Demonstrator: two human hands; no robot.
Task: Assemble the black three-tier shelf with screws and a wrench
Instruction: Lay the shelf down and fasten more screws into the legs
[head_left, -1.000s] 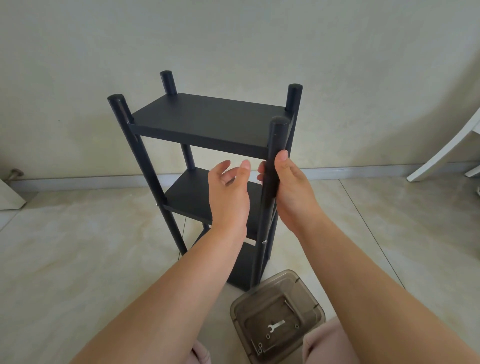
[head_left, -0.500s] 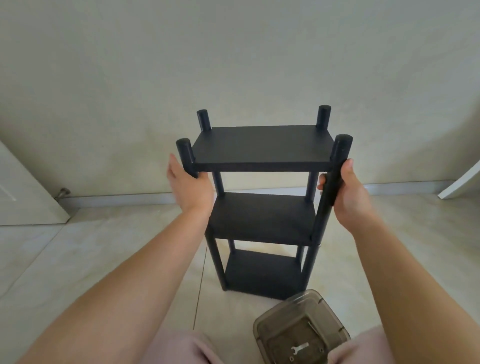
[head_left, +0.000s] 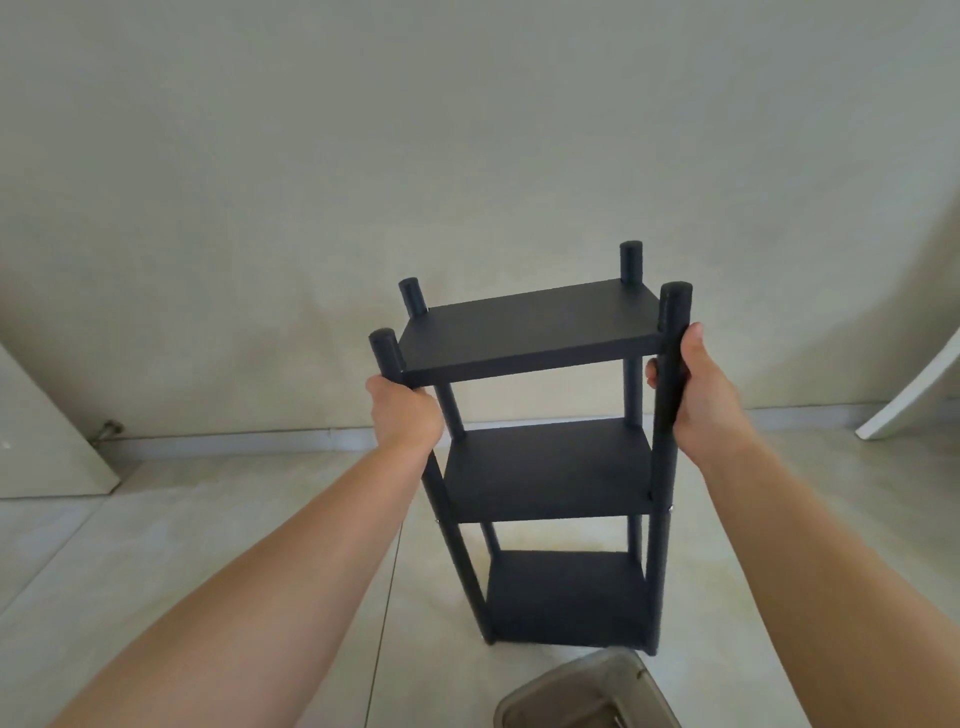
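Now both hands, left hand (head_left: 404, 410) and right hand (head_left: 698, 387), wrap the shelf (head_left: 545, 467)'s front posts (just under its top board); uneven pulling could rack it.

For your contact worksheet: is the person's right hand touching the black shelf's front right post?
Touching: the head view shows the right hand wrapped round the black shelf's front right post.

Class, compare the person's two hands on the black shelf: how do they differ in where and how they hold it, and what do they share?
The left hand grips the near left post just below the top board; the right hand grips the near right post level with that board and below it. The left hand shows only its back, fingers hidden; the right hand shows its thumb lying up along the post and fingertips wrapping round it. Both hold a front post of the black shelf near its top.
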